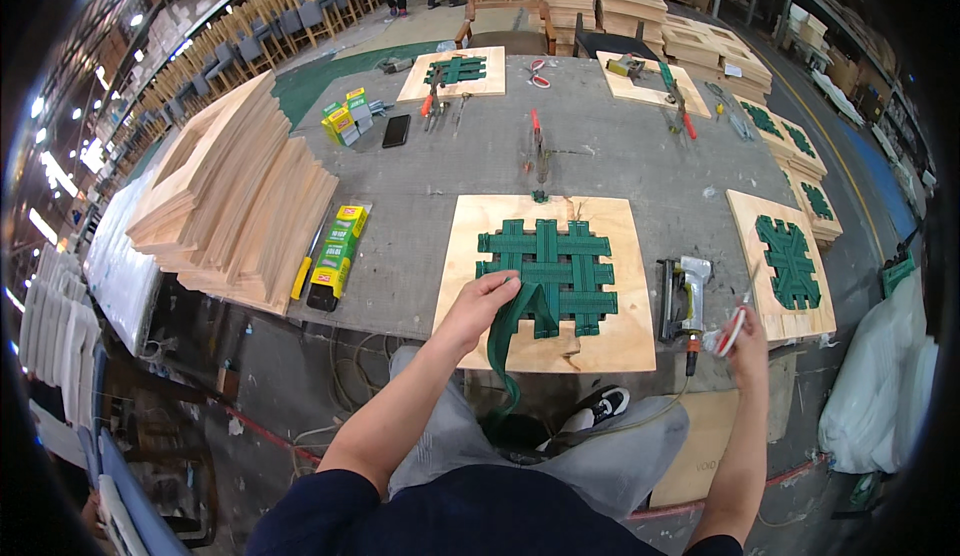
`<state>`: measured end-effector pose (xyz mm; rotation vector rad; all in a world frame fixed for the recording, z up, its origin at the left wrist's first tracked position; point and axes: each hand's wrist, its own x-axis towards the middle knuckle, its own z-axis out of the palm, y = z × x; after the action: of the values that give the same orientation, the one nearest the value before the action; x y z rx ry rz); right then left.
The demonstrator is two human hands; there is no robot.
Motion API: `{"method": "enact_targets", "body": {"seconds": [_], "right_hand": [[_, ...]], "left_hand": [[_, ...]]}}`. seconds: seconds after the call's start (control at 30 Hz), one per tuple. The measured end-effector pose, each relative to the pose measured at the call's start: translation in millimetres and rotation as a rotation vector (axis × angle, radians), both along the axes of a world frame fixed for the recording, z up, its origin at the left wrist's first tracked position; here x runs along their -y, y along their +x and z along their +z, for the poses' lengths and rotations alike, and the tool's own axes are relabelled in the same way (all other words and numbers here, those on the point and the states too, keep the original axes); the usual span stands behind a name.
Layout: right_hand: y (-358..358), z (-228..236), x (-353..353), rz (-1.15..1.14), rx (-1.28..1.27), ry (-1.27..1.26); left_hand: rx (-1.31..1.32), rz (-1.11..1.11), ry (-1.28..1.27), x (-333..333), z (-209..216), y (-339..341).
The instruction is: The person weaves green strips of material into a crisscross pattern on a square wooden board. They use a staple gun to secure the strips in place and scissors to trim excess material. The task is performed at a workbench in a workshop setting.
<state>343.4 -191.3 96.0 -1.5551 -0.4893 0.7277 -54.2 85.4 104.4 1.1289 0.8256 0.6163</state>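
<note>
My left hand point(484, 301) is closed on a loose strip of green webbing point(512, 331), which hangs down over the near table edge. Beneath that hand lies a square plywood panel point(625, 346), with green straps point(575, 244) woven over and under each other across its middle. To the right, my right hand point(748, 354) grips scissors point(732, 331) with red and white handles, held low by the table's edge. Between the panel and those scissors rests a pneumatic staple gun point(688, 296) with a hose attached.
Stacked plywood frames point(240, 206) stand at the left, beside a yellow-green box point(340, 246). Another webbed panel point(785, 266) lies at the right. Pliers point(538, 146), a phone point(396, 131), small boxes point(346, 118) and more panels point(455, 73) lie farther back. Two people stand beyond.
</note>
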Motion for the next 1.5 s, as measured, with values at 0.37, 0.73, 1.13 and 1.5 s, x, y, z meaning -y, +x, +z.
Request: {"method": "enact_targets", "body": {"seconds": [0.37, 0.73, 1.13, 1.5], "right_hand": [[-128.6, 14.5, -98.0, 0.968, 1.351, -0.381], [-120.8, 6.7, -143.5, 1.273, 1.354, -0.368], [-150.7, -10.9, -130.8, 0.842, 1.176, -0.085], [50.0, -28.6, -23.1, -0.249, 1.072, -0.729]], "left_hand": [[0.058, -0.130, -0.087, 2.3, 14.3, 9.8], [0.017, -0.170, -0.034, 0.3, 20.0, -7.1], [0.104, -0.263, 0.057, 24.7, 39.3, -25.5], [-0.221, -0.165, -0.384, 105.1, -75.5, -96.4]]}}
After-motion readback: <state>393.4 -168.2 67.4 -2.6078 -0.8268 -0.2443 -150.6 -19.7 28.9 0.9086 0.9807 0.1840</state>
